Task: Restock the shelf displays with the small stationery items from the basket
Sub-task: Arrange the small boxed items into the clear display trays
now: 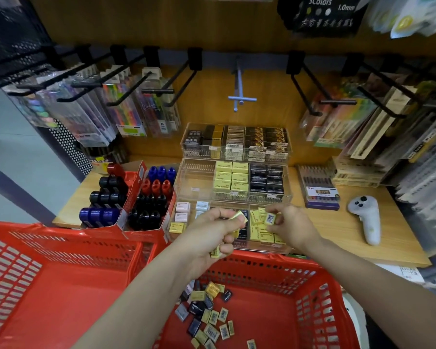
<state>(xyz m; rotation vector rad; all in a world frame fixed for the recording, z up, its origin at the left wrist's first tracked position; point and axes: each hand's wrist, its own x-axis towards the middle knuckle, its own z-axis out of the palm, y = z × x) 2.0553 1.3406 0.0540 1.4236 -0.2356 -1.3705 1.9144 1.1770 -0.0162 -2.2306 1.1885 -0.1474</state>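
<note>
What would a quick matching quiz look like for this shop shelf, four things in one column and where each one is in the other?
Things:
1. white controller
2. loose erasers
3. blue hook
4. yellow eraser

Places:
A. in the red basket
B. pinched in the right hand
C. on the wooden shelf, far right
D. on the back wall, empty

Pairs: 1-C, 2-A, 3-D, 4-B
</note>
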